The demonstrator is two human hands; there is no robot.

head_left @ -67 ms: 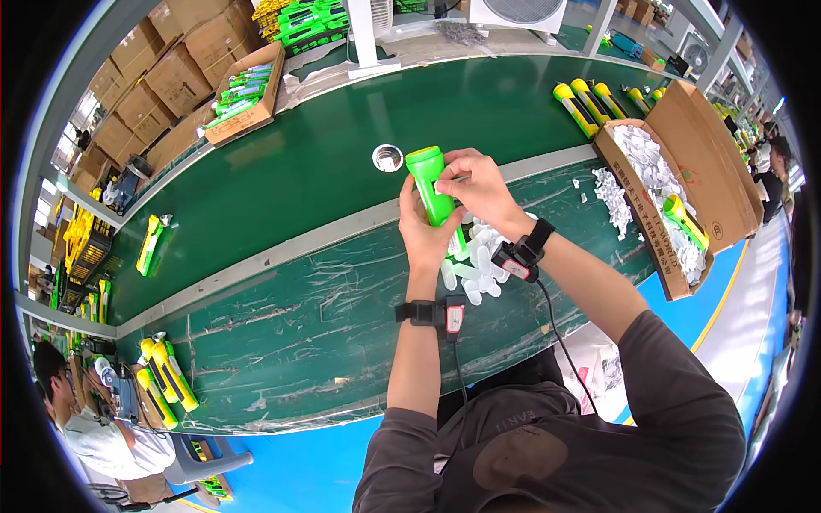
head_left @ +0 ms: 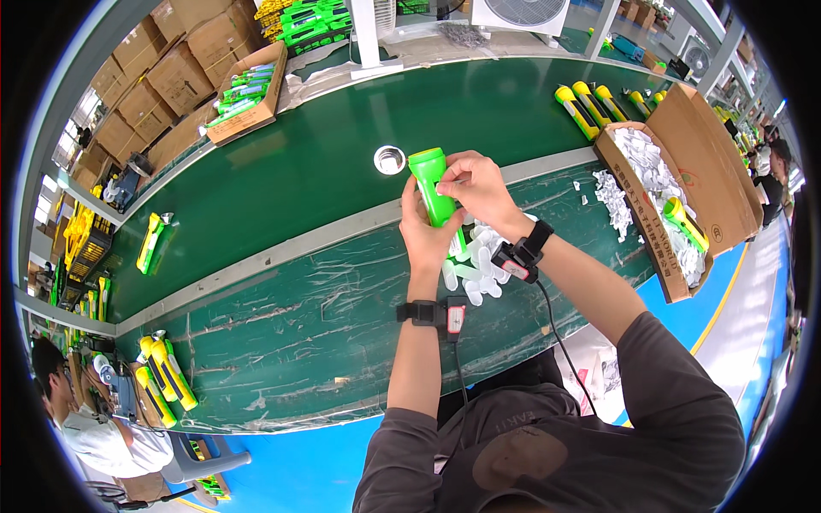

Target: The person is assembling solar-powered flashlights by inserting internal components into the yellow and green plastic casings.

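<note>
- Above the near strip of the green surface (head_left: 282,342), both forearms rise from the lower edge and meet at the middle of the view, each with a black band and a small device at the wrist.
- Left hand (head_left: 425,235): forearm nearly upright, palm turned toward the right, fingers and thumb wrapped tight around the lower body of the green flashlight (head_left: 433,190), gripping it from the left side.
- Right hand (head_left: 475,190): forearm slanting in from the lower right with the wrist bent, fingers curled down onto the upper body of the flashlight and the fingertips pressed together against its front face, closed on it.
- Green flashlight: held off the surface between the two hands, standing roughly upright with its wider head end at the top, pointing away from the person.
- Small metal ring (head_left: 390,159): lies on the green belt just left of the flashlight's head, apart from both hands.
- Heap of clear plastic pieces (head_left: 472,269): spread on the surface directly below and behind the hands.
- Open cardboard box (head_left: 663,192): at the right, holding white plastic pieces and one yellow-green flashlight.
- Yellow flashlights (head_left: 586,104): lined up on the belt beyond the box.
</note>
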